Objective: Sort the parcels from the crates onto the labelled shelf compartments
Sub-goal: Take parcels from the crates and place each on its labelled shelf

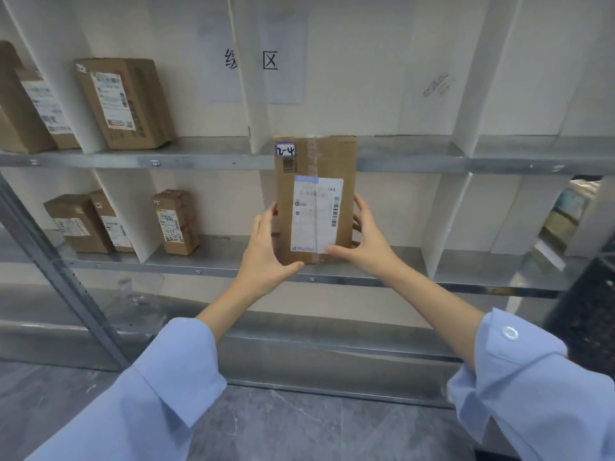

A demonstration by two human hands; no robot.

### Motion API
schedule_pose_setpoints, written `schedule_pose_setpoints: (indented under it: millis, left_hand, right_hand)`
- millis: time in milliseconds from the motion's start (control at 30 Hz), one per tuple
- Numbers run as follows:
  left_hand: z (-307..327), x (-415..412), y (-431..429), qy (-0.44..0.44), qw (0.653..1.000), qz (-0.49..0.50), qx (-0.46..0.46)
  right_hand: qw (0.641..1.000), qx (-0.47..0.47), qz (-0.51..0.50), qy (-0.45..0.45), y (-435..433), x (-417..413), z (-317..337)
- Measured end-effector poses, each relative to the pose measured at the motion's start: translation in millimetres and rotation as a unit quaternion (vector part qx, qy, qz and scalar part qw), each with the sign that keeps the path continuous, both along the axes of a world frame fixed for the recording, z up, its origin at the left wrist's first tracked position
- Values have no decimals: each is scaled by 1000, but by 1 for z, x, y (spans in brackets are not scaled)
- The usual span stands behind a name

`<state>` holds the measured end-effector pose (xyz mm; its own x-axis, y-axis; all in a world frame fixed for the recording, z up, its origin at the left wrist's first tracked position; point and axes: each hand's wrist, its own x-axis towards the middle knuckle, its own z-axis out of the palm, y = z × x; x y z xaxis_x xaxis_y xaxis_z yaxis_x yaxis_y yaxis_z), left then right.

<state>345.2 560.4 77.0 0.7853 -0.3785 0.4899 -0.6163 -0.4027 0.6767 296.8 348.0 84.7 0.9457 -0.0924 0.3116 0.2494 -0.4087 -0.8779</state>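
parcel (316,201) upright at 12 o'clock, perhaps resting on the middle shelf (412,259). left hand (266,251) and right hand (366,241) clasp its lower sides, thumbs in front. i judge it stiff, light cardboard; sides grip best.

Parcel (315,161) was recorded brown, its label (316,216) white with black barcode stripes. Sleeves (159,387) were noted light blue, shelf (206,158) grey, dividers (126,207) white, crate (592,311) black, floor (283,427) grey and veined.

We hold both arms stretched forward. Our left hand (266,247) and right hand (367,241) face each other, thumbs in front, gripping the parcel (316,201) between them.
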Motion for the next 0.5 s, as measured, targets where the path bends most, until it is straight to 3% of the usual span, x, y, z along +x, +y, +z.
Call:
schedule_pose_setpoints:
  millis: [500]
  left_hand:
    - [-43, -47, -269, 131, 978, -157, -41]
  right_hand:
    - [989, 26, -143, 36, -255, -99, -36]
